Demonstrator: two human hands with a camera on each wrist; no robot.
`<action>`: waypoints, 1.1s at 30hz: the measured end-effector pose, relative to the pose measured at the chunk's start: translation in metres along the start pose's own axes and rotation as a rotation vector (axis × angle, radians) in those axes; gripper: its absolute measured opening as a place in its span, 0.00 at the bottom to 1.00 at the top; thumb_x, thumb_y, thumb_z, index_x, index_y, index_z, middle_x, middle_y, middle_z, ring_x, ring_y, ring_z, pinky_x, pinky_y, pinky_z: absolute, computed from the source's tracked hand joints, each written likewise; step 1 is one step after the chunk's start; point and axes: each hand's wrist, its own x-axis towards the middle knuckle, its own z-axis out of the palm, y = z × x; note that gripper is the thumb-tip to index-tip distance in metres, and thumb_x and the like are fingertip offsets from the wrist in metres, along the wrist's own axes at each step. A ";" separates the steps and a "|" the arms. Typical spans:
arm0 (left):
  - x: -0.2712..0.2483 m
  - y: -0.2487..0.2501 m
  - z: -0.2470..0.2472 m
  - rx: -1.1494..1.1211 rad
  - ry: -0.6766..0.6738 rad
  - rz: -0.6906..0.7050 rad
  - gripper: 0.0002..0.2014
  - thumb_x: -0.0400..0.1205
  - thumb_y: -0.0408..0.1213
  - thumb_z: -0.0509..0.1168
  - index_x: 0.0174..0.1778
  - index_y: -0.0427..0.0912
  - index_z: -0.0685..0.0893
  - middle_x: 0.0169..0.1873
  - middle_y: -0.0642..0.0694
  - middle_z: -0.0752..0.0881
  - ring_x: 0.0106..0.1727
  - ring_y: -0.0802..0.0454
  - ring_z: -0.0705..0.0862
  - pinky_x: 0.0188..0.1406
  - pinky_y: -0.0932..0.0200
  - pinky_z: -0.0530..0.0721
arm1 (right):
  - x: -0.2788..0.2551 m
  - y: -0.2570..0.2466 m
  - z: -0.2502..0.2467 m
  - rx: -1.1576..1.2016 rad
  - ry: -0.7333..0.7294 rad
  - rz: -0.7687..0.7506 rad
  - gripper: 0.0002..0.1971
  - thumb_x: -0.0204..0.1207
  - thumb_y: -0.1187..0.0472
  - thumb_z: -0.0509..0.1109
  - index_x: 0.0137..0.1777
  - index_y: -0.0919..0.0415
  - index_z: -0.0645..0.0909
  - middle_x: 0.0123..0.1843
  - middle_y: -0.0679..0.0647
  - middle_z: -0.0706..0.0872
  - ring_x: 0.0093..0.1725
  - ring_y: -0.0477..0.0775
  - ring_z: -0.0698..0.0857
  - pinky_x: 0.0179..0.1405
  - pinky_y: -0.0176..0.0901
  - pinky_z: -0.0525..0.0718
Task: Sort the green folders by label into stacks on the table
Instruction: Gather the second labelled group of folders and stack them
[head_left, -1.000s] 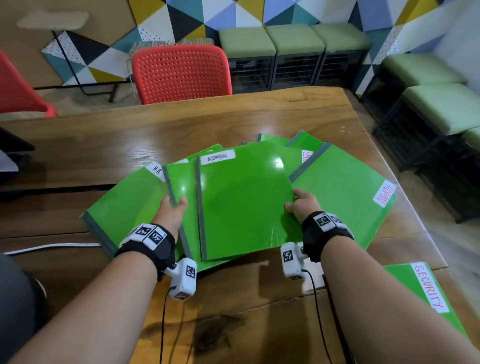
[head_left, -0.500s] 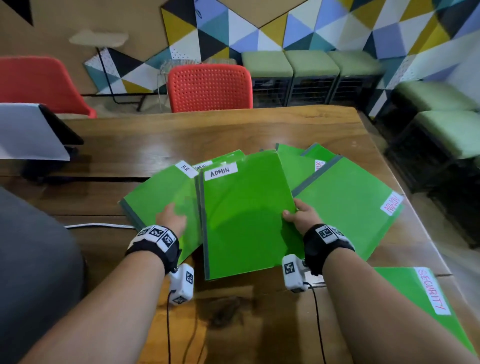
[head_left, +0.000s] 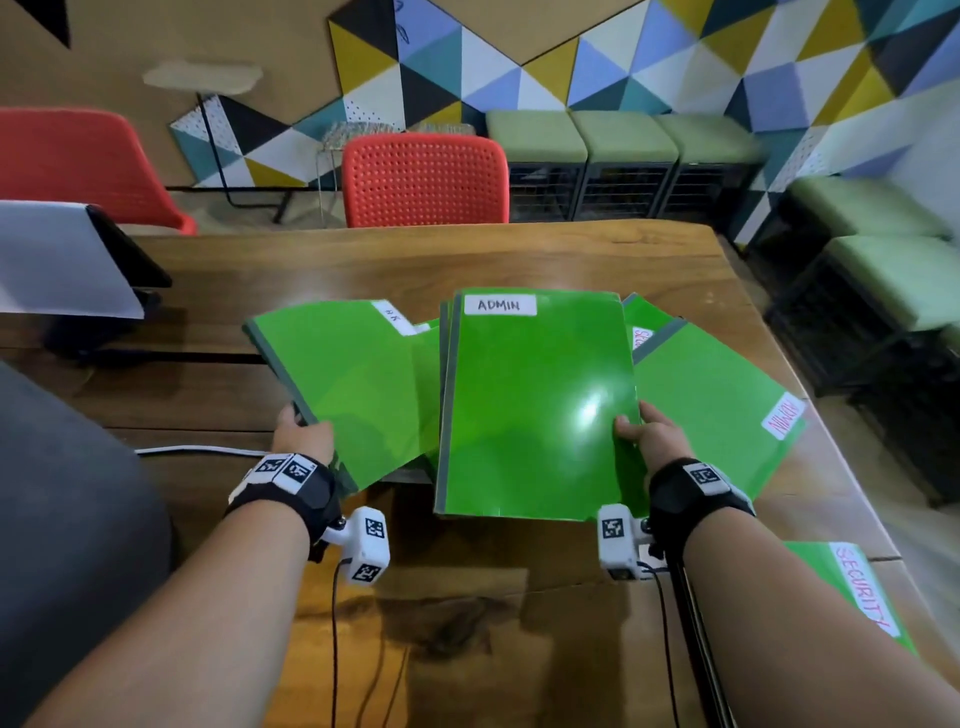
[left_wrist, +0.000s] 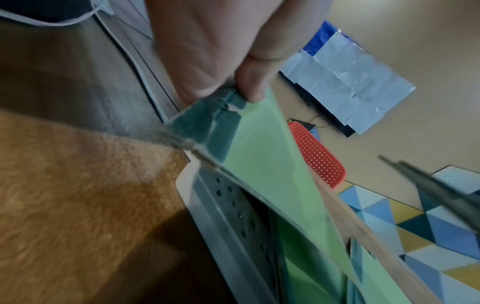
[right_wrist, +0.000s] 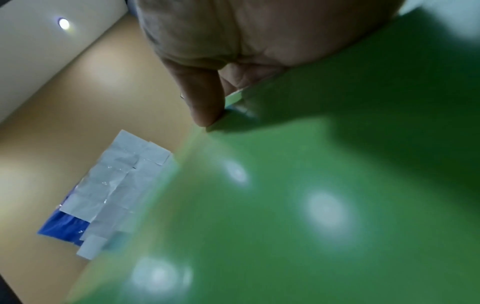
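Several green folders lie fanned over the wooden table (head_left: 519, 254). My left hand (head_left: 304, 434) grips the near edge of the H.R folder (head_left: 353, 384), lifted and tilted at the left; the left wrist view shows its spine corner (left_wrist: 233, 115) pinched between thumb and fingers. My right hand (head_left: 644, 434) pinches the right edge of the ADMIN folder (head_left: 530, 410), raised in the middle with more folders under it; its green cover (right_wrist: 311, 185) fills the right wrist view. Another ADMIN folder (head_left: 727, 410) lies at the right. A SECURITY folder (head_left: 857, 597) lies alone near my right forearm.
A dark device with a white sheet (head_left: 62, 260) stands at the table's left. A white cable (head_left: 197, 449) runs along the left. A power strip (left_wrist: 233, 226) lies under the folders. Red chairs (head_left: 426, 182) and green stools (head_left: 623, 140) stand beyond the table.
Both hands have lifted and pulled apart: the H.R folder went left and up, the ADMIN folder straightened and rose in the middle. My view tilted up.
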 end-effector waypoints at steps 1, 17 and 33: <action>-0.006 0.005 0.001 -0.079 -0.037 0.029 0.28 0.83 0.25 0.60 0.80 0.43 0.66 0.73 0.42 0.77 0.70 0.38 0.78 0.65 0.49 0.75 | -0.001 -0.002 0.002 0.023 -0.009 0.001 0.33 0.75 0.63 0.71 0.79 0.50 0.66 0.68 0.57 0.81 0.56 0.63 0.85 0.60 0.61 0.84; 0.003 0.002 0.090 0.223 -0.465 0.132 0.22 0.83 0.27 0.59 0.75 0.37 0.73 0.70 0.40 0.78 0.66 0.37 0.80 0.68 0.44 0.78 | 0.020 0.019 0.000 -0.161 -0.003 0.078 0.34 0.79 0.62 0.68 0.82 0.52 0.57 0.73 0.65 0.75 0.46 0.64 0.85 0.49 0.63 0.88; 0.030 0.035 0.109 0.377 -0.175 0.013 0.27 0.84 0.32 0.59 0.79 0.31 0.64 0.74 0.33 0.73 0.68 0.34 0.79 0.58 0.47 0.79 | 0.047 0.023 -0.016 0.006 0.016 0.090 0.34 0.75 0.64 0.71 0.80 0.51 0.64 0.75 0.60 0.75 0.49 0.60 0.82 0.63 0.64 0.81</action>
